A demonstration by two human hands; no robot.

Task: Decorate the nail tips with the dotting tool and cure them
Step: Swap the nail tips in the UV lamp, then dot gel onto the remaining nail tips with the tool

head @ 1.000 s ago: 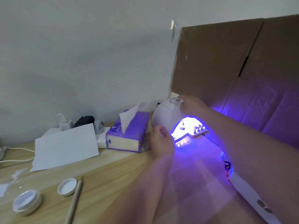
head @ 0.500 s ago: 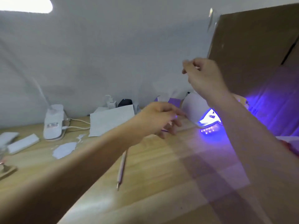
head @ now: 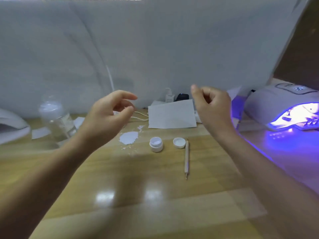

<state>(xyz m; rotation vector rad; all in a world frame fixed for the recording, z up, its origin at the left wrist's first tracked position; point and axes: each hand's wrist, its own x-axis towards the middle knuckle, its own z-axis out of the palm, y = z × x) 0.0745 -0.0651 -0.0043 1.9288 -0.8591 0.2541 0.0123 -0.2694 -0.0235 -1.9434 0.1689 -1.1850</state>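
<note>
The white curing lamp [head: 269, 99] glows violet at the right edge, and the nail tips on their holder [head: 309, 120] sit inside its lit mouth. The dotting tool [head: 186, 158] lies on the wooden desk [head: 172, 187], its tip toward me. Beside it stand a small open white jar [head: 156, 144] and its lid [head: 179, 142]. My left hand [head: 108, 114] hovers above the desk with loosely curled fingers, holding nothing. My right hand [head: 211, 106] is raised left of the lamp, fingers curled, with nothing in it.
A white sheet of paper [head: 171, 114] leans at the back, chargers and a cable behind it. A clear plastic bottle [head: 55, 118] stands at the left, next to a white device [head: 12, 125]. Torn white scraps [head: 129, 137] lie near the jar. Brown cardboard [head: 300, 49] rises behind the lamp.
Both hands have come away from the lamp and now hover over the middle of the desk. The view has swung left, so the lamp sits at the right edge and the jar shows.
</note>
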